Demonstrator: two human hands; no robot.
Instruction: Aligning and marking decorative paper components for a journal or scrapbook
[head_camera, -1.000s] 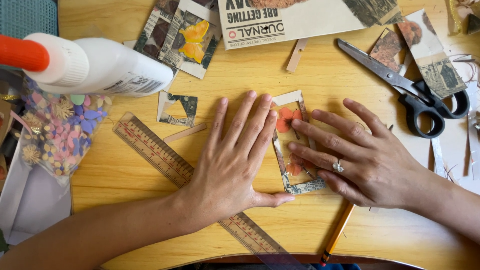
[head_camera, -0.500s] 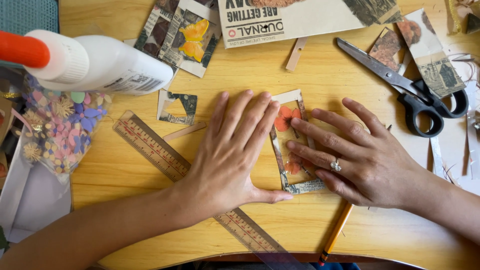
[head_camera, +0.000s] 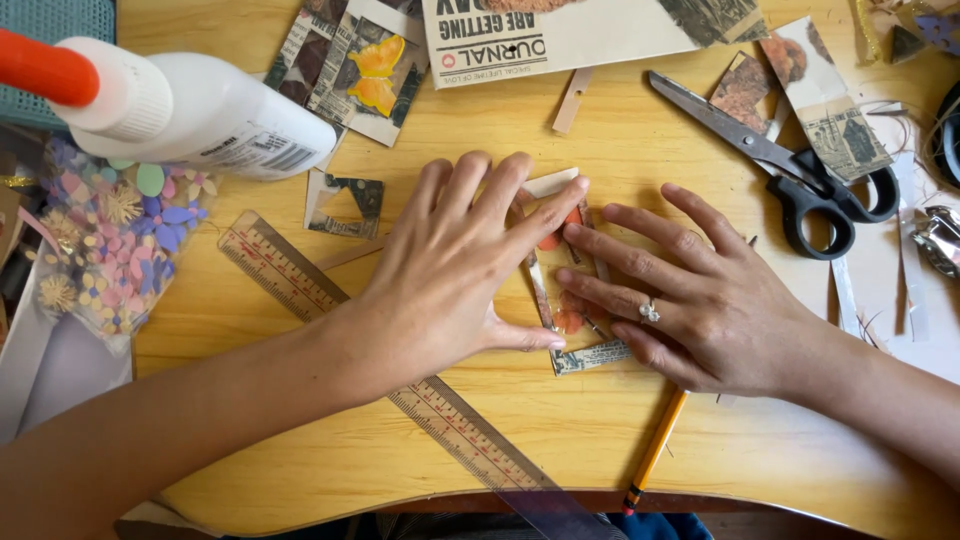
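Wooden table (head_camera: 620, 440), flower bag (head_camera: 110, 245), hands pressing collage (head_camera: 565, 300)

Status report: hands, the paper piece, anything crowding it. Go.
Left hand and right hand flat, pressing collage piece onto table. Ruler under left wrist; pencil beneath right hand. Scissors apart.

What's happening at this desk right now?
A person presses both palms flat on a small collage card lying on a yellow wooden table. The left hand covers its left part; the right hand, wearing a ring, lies over its right edge. A clear ruler runs under the left wrist, a pencil pokes out below the right hand, and a glue bottle, scissors and paper cut-outs lie around.
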